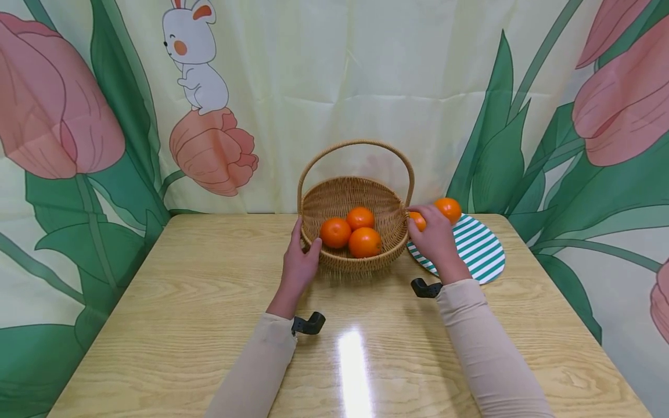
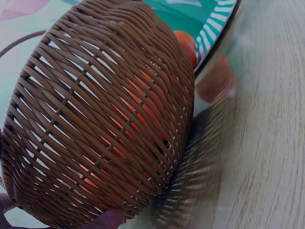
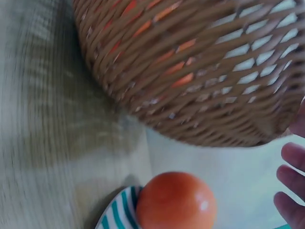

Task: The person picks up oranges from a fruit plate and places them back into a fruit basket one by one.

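Note:
A wicker basket (image 1: 355, 264) with a tall arched handle stands near the back of the table, its mouth tipped toward me. Inside lie three oranges (image 1: 360, 235), and orange colour shows through the weave in both wrist views. My left hand (image 1: 300, 261) grips the basket's left side, thumb at the front rim and fingers along the outside. With the thumb and forefinger, my right hand (image 1: 432, 235) holds the right rim by the handle's foot. Its other fingers (image 3: 291, 179) extend apart from the weave. Just beyond this hand, an orange (image 1: 448, 210) and another orange (image 1: 416, 220) sit close together.
A round green-and-white striped plate (image 1: 483, 249) lies at the right, partly behind my right wrist, with an orange at its edge in the right wrist view. Behind the wooden table (image 1: 209, 325) hangs a curtain (image 1: 313, 87) printed with tulips and a rabbit.

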Motion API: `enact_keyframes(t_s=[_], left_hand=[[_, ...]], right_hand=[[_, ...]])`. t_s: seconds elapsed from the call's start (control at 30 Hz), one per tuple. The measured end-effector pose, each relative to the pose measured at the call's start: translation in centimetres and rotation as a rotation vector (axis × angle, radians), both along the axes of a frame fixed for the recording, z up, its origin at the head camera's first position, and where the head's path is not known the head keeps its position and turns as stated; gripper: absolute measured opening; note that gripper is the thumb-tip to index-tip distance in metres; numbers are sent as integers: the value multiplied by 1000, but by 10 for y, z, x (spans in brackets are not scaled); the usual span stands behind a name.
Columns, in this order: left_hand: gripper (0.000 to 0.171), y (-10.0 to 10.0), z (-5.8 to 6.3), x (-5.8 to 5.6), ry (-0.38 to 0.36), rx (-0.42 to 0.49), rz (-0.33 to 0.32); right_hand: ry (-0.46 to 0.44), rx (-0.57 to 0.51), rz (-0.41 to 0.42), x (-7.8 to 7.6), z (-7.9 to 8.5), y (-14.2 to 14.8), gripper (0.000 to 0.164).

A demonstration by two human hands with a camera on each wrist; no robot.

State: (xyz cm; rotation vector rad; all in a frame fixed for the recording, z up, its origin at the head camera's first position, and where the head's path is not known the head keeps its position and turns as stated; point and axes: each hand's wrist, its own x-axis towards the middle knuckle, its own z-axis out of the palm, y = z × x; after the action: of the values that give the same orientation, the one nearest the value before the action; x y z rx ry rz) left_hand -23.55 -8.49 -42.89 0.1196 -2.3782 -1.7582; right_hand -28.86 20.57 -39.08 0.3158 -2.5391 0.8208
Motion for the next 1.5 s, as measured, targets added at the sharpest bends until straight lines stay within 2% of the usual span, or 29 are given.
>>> enact_keyframes(t_s=[0.23, 0.57, 0.73, 0.97, 1.23, 1.5], left_hand=[[69, 0, -1, 0, -5, 5, 2], [70, 1, -2, -2, 14, 0, 4], [70, 1, -2, -1, 8, 3, -1], [71, 0, -2, -1, 4, -5, 5], [70, 2, -3, -1, 12, -10, 6], [70, 1, -3, -1, 15, -18, 15]], right_hand=[[-41, 6, -37, -10, -10, 10, 34], [-232, 88, -32, -22, -13, 21, 48], [-316, 93, -27, -29, -15, 26, 54], [-334, 93, -1, -39, -25, 32, 60], [-396, 104, -3, -49, -42, 34, 70], [-356, 95, -24, -49, -50, 35, 68]])
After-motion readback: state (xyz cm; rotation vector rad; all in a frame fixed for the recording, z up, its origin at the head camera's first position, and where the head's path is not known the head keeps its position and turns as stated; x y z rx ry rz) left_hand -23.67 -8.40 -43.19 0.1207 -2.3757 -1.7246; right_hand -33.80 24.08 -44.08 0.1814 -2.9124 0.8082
